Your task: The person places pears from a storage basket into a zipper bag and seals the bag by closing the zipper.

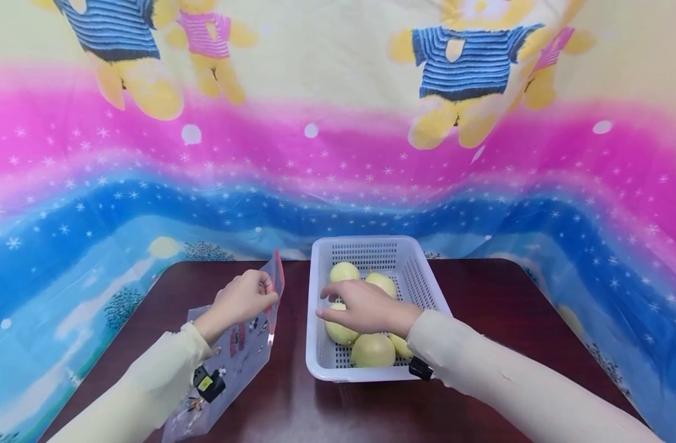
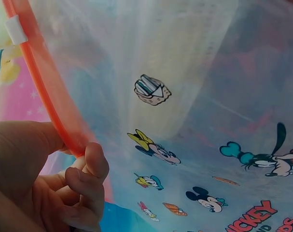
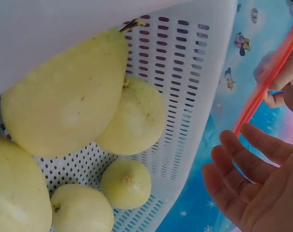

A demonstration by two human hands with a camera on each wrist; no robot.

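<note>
Partly hidden: the left sleeve (image 1: 149, 375) covers some of the bag (image 1: 254, 354) below the left grip, and the right hand (image 1: 365, 304) blocks fruits (image 1: 373, 351) beneath it in head view. Left-wrist view cuts off the bag's lettering; right-wrist view crops one fruit at its left edge. Five fruits show; can't tell if more are hidden.

Left hand (image 1: 243, 298) pinches the bag's orange-red zip strip (image 2: 45, 96), thumb against curled fingers. Bag hangs from that grip, see-through, printed with cartoon heads and red lettering; white slider (image 1: 270, 338) sits on the strip, apart from the fingers. Can't make out whether the mouth is parted.

Right hand holds nothing, fingers apart, loosely bent. Basket (image 1: 365, 374), white, slotted, is right of the left grip. Fruits in it: pale yellow-green, smooth, brown-specked, mixed sizes, one with a dry stem.
</note>
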